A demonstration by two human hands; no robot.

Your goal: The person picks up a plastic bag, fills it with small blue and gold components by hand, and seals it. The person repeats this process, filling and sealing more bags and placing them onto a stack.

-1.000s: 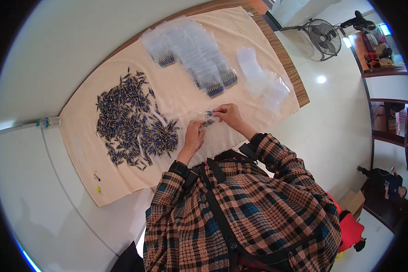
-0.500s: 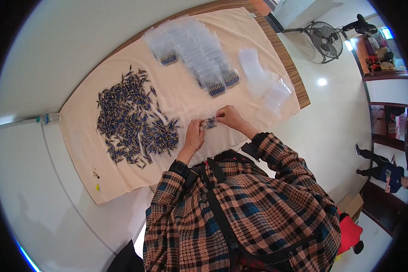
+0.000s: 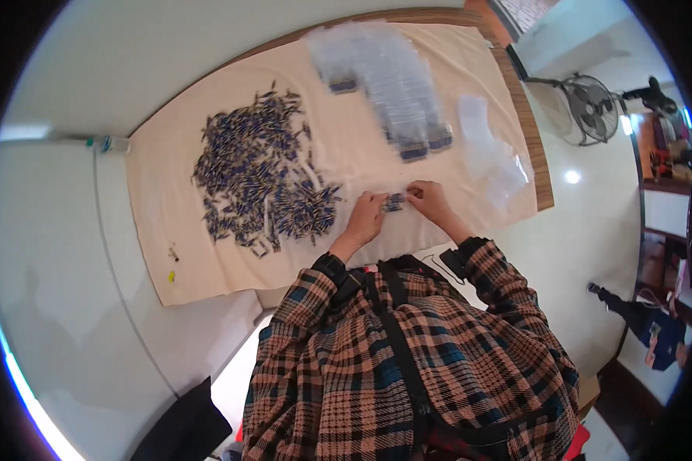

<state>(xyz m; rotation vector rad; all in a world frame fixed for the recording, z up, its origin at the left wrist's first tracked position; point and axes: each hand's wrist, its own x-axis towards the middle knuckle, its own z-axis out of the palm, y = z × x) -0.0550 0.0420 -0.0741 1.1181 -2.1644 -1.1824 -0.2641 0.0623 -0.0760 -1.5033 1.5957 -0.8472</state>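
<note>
My left hand and my right hand meet over the cloth, fingers pinched at either end of a small clear plastic bag. A short row of slim blue-and-gold pieces shows in it; the bag's outline is hard to make out. Left of my left hand lies a large heap of the same loose pieces. Beyond my hands, overlapping filled clear bags form rows, with pieces lined up at their near ends. Flat, clear bags lie to the right.
A cream cloth covers the table, whose wood-patterned edge shows at right. A yellow bit lies near the cloth's left corner. A fan stands beyond the table, and another person is at far right.
The view has shifted, so the table and hands appear farther right. My hands stay at the small bag, and the row of pieces remains between them.
</note>
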